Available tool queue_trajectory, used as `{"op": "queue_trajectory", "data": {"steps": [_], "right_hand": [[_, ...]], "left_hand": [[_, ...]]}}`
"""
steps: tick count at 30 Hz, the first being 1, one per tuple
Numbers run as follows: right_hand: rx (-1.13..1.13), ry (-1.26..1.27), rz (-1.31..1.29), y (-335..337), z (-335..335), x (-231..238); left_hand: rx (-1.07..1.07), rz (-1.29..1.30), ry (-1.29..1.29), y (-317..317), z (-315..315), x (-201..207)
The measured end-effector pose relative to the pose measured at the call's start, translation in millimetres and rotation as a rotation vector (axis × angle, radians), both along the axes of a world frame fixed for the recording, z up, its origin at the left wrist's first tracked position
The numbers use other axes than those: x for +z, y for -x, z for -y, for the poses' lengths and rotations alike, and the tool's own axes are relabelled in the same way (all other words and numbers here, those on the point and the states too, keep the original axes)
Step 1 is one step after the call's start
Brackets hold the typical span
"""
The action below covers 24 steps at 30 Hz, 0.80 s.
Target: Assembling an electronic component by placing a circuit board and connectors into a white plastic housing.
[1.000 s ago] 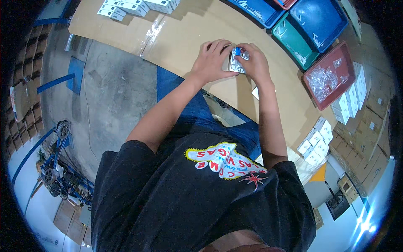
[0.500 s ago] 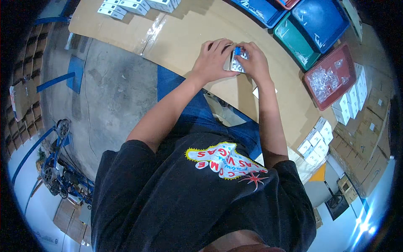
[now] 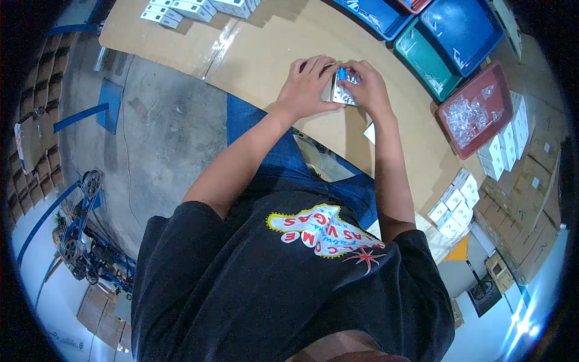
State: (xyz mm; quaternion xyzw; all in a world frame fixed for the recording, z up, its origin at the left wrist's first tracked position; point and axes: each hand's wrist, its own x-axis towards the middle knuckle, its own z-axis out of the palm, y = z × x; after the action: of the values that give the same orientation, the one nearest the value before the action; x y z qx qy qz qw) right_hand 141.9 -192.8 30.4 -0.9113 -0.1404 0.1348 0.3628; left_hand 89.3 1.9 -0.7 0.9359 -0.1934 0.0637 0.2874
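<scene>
Between my hands, above the cardboard-covered tabletop point(image 3: 265, 66), is a small open white box point(image 3: 327, 92). It holds a silvery-white patterned packet point(image 3: 345, 96) and a small blue piece point(image 3: 342, 73) at its far end. My left hand point(image 3: 306, 90) grips the box's left side, thumb along the near edge and fingers over the far edge. Curled round its right side is my right hand point(image 3: 369, 90), with the thumb and fingertips pressed at the blue piece and packet. Those fingertips partly hide the contents.
White boxes point(image 3: 193, 9) stand in rows at the far left; others point(image 3: 455, 205) are stacked at right. A red tray point(image 3: 476, 111) holds clear plastic packets. Green point(image 3: 425, 63) and blue trays point(image 3: 461, 33) with small parts stand behind it. A flat white piece point(image 3: 370, 133) lies beside my right forearm.
My right hand has shifted slightly right, baring more of the packet. The flat white piece is now partly covered by my forearm on its right side. My left hand stays put.
</scene>
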Motion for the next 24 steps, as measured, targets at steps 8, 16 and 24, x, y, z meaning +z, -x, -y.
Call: {"op": "queue_trajectory", "data": {"steps": [8, 16, 24], "right_hand": [[0.016, 0.058, 0.002, -2.1, -1.2, 0.6], [-0.005, -0.032, 0.021, 2.9, 4.8, 1.8], [-0.058, 0.007, 0.042, 10.4, 3.1, -3.7]], "left_hand": [[-0.012, -0.021, 0.003, -0.5, -2.5, 0.8], [-0.055, 0.01, -0.001, -3.6, 3.2, -1.2], [-0.024, 0.029, 0.009, -4.6, 8.0, 2.8]]}}
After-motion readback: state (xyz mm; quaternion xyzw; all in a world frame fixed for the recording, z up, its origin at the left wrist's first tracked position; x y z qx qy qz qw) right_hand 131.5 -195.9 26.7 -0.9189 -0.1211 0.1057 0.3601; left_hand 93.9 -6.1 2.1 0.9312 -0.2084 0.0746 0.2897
